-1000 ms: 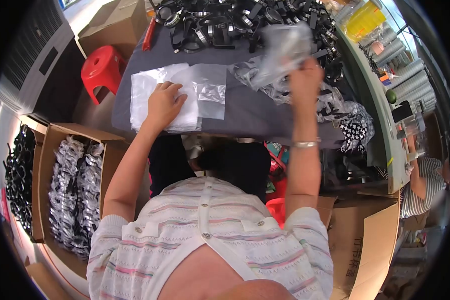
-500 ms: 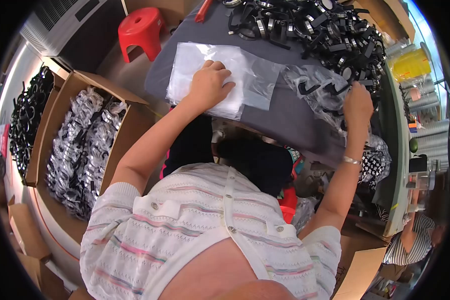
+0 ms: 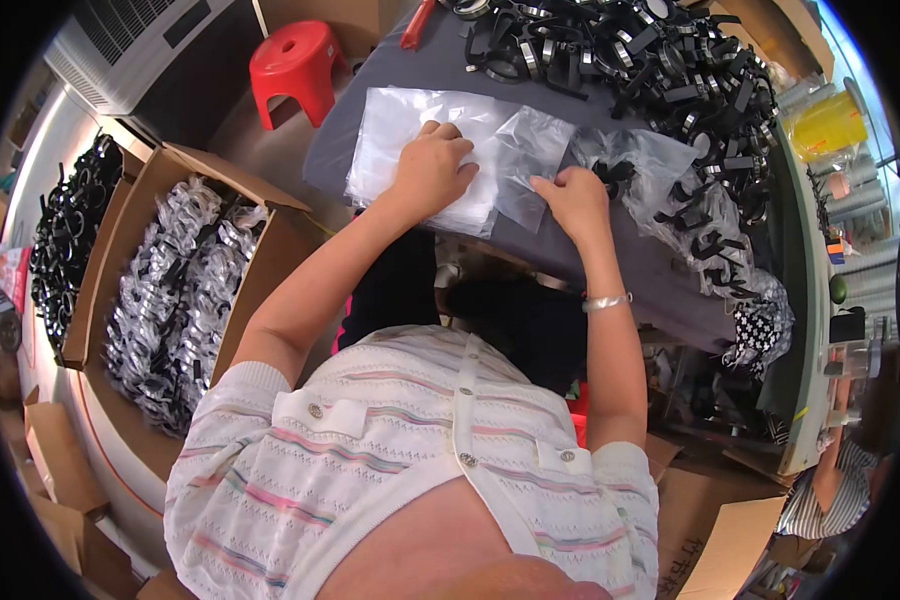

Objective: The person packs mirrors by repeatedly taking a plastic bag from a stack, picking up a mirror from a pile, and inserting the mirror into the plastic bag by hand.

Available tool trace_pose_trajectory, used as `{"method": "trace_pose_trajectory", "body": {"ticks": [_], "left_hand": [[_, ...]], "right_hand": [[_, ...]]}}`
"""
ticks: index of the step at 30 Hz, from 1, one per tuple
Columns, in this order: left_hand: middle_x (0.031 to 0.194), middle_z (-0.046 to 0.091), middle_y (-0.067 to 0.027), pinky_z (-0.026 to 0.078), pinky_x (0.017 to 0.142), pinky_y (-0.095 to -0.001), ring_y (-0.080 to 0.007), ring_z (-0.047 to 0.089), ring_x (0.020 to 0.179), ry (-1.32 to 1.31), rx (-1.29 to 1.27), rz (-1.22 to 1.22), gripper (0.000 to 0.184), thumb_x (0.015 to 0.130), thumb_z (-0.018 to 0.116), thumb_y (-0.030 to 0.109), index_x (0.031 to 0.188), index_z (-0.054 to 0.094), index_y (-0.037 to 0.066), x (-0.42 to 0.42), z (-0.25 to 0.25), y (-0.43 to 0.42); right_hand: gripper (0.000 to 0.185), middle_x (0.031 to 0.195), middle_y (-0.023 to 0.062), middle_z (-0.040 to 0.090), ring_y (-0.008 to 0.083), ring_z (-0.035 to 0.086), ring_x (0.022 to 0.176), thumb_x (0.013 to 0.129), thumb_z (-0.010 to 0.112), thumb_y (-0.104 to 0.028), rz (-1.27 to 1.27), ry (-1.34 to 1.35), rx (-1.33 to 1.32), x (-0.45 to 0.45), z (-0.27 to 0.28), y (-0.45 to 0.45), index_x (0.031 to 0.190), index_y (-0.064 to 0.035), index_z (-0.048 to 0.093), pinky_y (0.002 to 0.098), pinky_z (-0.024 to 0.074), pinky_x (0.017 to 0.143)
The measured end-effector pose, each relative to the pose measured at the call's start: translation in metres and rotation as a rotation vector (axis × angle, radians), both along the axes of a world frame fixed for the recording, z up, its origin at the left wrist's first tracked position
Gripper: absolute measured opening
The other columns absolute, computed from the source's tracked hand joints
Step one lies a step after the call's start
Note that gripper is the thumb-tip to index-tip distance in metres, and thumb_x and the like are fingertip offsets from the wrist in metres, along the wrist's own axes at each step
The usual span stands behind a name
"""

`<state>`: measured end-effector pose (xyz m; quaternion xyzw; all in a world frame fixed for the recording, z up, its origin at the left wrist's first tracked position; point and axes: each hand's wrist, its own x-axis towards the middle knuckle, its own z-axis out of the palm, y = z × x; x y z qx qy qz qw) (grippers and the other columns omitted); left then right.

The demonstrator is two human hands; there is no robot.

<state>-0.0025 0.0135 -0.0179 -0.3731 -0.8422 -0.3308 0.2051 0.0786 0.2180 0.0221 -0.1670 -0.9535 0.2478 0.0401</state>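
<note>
Here, left grip [image 3: 434,172] apart on clear bags [image 3: 382,125], right grip [image 3: 577,205] at their edge, closure unclear

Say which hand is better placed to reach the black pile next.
Right, most likely: the right hand is nearer the black pile, while the left hand rests on the bag stack, farther off. Whether the right grips the clear bag beside it is unclear.

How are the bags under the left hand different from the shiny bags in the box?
The flat bags lie stacked; the boxed bags look crumpled. The flat bags look empty; the boxed bags seem to hold dark pieces. The flat bags lie on the table, under the left hand; the boxed bags sit in the cardboard box. Both look see-through.
</note>
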Motion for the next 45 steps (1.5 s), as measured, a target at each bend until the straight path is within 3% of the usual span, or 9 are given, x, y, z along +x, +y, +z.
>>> {"method": "trace_pose_trajectory", "body": {"ticks": [7, 14, 17, 20, 26, 33, 39, 42, 45], "left_hand": [[0.090, 0.063, -0.0109, 0.048, 0.075, -0.0383, -0.0290, 0.058, 0.087, -0.150, 0.062, -0.058, 0.025, 0.071, 0.070, 0.017, 0.093, 0.068, 0.004, -0.003, 0.006, -0.008], [0.092, 0.063, -0.0118, 0.047, 0.075, -0.0370, -0.0285, 0.057, 0.085, -0.176, 0.189, -0.136, 0.042, 0.071, 0.076, 0.031, 0.101, 0.065, 0.004, -0.003, 0.020, -0.016], [0.097, 0.062, -0.0114, 0.046, 0.079, -0.0389, -0.0298, 0.056, 0.090, 0.109, 0.110, -0.182, 0.055, 0.066, 0.077, 0.041, 0.106, 0.062, 0.005, 0.001, 0.030, -0.021], [0.100, 0.060, -0.0108, 0.044, 0.081, -0.0397, -0.0303, 0.055, 0.094, 0.172, 0.032, -0.164, 0.065, 0.061, 0.078, 0.045, 0.110, 0.059, 0.006, 0.006, 0.033, -0.024], [0.088, 0.060, -0.0077, 0.043, 0.072, -0.0395, -0.0277, 0.055, 0.082, 0.278, 0.128, -0.017, 0.034, 0.068, 0.074, 0.014, 0.098, 0.061, 0.007, 0.001, 0.034, -0.032], [0.070, 0.055, -0.0051, 0.044, 0.061, -0.0365, -0.0249, 0.057, 0.069, 0.383, 0.001, -0.001, 0.013, 0.068, 0.070, 0.007, 0.073, 0.058, 0.006, 0.025, 0.077, -0.050], [0.066, 0.054, -0.0074, 0.046, 0.058, -0.0383, -0.0277, 0.058, 0.063, 0.290, -0.157, 0.060, 0.018, 0.066, 0.069, 0.010, 0.066, 0.052, 0.007, 0.039, 0.081, -0.039], [0.066, 0.056, -0.0091, 0.045, 0.055, -0.0394, -0.0300, 0.059, 0.061, 0.165, -0.106, 0.044, 0.019, 0.066, 0.070, 0.012, 0.067, 0.052, 0.006, 0.037, 0.071, -0.031], [0.064, 0.058, -0.0107, 0.045, 0.054, -0.0393, -0.0307, 0.060, 0.060, -0.011, -0.063, 0.022, 0.021, 0.066, 0.072, 0.014, 0.067, 0.054, 0.005, 0.020, 0.049, -0.023]], "right_hand": [[0.018, 0.061, 0.0051, 0.055, 0.0100, 0.053, 0.046, 0.084, 0.062, -0.012, 0.017, 0.186, -0.834, -0.018, -0.009, 0.002, 0.074, 0.0027, 0.058, 0.0233, 0.0376, 0.037], [0.024, 0.061, 0.0050, 0.052, 0.0092, 0.042, 0.041, 0.090, 0.057, -0.017, 0.090, 0.067, -0.991, -0.042, 0.008, 0.002, 0.071, -0.0019, 0.054, 0.0233, 0.0290, 0.036], [0.026, 0.062, 0.0055, 0.051, 0.0087, 0.038, 0.041, 0.091, 0.057, -0.020, 0.108, -0.112, -0.989, -0.056, 0.013, -0.009, 0.072, -0.0026, 0.052, 0.0228, 0.0258, 0.036], [0.026, 0.062, 0.0060, 0.050, 0.0083, 0.037, 0.041, 0.091, 0.056, -0.021, 0.156, -0.156, -1.194, -0.075, 0.013, -0.012, 0.073, -0.0032, 0.051, 0.0228, 0.0237, 0.036], [0.024, 0.060, 0.0071, 0.050, 0.0085, 0.036, 0.040, 0.090, 0.056, -0.018, 0.312, -0.185, -1.395, -0.088, 0.040, -0.021, 0.072, -0.0034, 0.050, 0.0240, 0.0222, 0.035], [0.016, 0.065, 0.0005, 0.053, 0.0099, 0.050, 0.057, 0.084, 0.060, -0.014, 0.282, -0.005, -1.231, -0.087, 0.046, -0.056, 0.071, -0.0067, 0.057, 0.0262, 0.0396, 0.050], [0.017, 0.069, -0.0032, 0.054, 0.0060, 0.047, 0.063, 0.082, 0.062, -0.015, 0.671, 0.025, -1.381, -0.126, 0.034, -0.077, 0.068, -0.0068, 0.057, 0.0236, 0.0394, 0.057], [0.019, 0.071, -0.0028, 0.055, 0.0051, 0.047, 0.064, 0.082, 0.063, -0.017, 0.825, 0.015, -1.208, -0.134, 0.038, -0.072, 0.070, -0.0036, 0.059, 0.0215, 0.0384, 0.057], [0.021, 0.074, 0.0001, 0.059, 0.0058, 0.053, 0.067, 0.083, 0.064, -0.019, 0.539, 0.024, -0.889, -0.134, 0.029, -0.062, 0.075, 0.0007, 0.062, 0.0210, 0.0412, 0.058]]}}
